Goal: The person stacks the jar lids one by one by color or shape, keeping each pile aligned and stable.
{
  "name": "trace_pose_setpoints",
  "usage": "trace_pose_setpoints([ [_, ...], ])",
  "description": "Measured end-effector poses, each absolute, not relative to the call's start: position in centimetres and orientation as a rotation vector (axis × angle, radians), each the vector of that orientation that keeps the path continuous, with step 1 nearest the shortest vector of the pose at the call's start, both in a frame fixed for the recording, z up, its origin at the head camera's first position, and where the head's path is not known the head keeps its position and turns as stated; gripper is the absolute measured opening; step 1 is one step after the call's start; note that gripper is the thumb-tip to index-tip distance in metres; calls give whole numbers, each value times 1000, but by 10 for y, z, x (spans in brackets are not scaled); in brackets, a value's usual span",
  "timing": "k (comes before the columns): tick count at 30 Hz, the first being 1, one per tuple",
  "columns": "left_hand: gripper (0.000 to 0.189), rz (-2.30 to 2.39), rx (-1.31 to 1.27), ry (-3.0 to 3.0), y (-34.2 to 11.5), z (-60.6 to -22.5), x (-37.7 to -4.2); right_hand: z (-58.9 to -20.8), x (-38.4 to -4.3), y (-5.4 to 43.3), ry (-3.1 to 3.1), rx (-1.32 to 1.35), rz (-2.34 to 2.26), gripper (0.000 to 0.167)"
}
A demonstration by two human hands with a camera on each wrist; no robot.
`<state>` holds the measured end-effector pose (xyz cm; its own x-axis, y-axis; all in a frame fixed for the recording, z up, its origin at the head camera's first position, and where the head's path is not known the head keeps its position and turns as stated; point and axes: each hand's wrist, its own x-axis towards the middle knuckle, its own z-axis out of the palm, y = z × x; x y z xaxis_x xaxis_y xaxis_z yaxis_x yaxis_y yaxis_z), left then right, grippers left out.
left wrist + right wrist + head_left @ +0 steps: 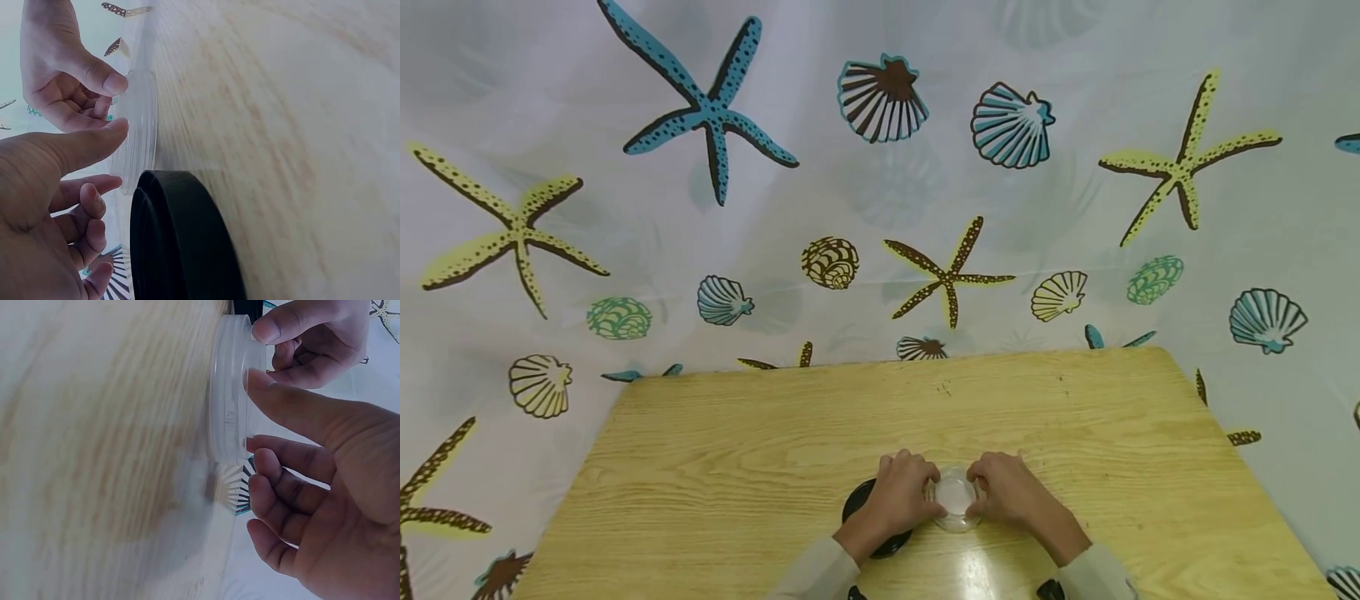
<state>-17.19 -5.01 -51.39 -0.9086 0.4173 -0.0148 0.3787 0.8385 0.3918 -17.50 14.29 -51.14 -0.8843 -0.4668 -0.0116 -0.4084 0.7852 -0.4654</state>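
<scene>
A shallow, clear round plastic dish (956, 497) lies flat on the wooden table between the two hands. My left hand (901, 493) holds its left rim between thumb and index finger, the other fingers loosely bent. On the opposite side my right hand (1013, 493) grips the rim in the same way. Ridged side walls of the clear dish (230, 394) show in the right wrist view. Under and beside the left wrist sits a black round dish (190, 231) with a stepped rim; in the head view, the left hand and forearm partly cover it.
The light wooden table (737, 450) has rounded far corners. Around it hangs a white curtain (865, 192) printed with starfish and shells, close behind the far edge. A sliver of black (249, 307) shows beyond the clear dish in the right wrist view.
</scene>
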Motion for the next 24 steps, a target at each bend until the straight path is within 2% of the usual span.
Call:
trace_pose_setpoints([
  [16,42,605,635,2924,-57,-517,-171,-511,-176,148,2839,-725,-734,37],
  [24,41,730,612,2988,-77,-508,-180,-499,-180,156,2806,-615,-846,33],
])
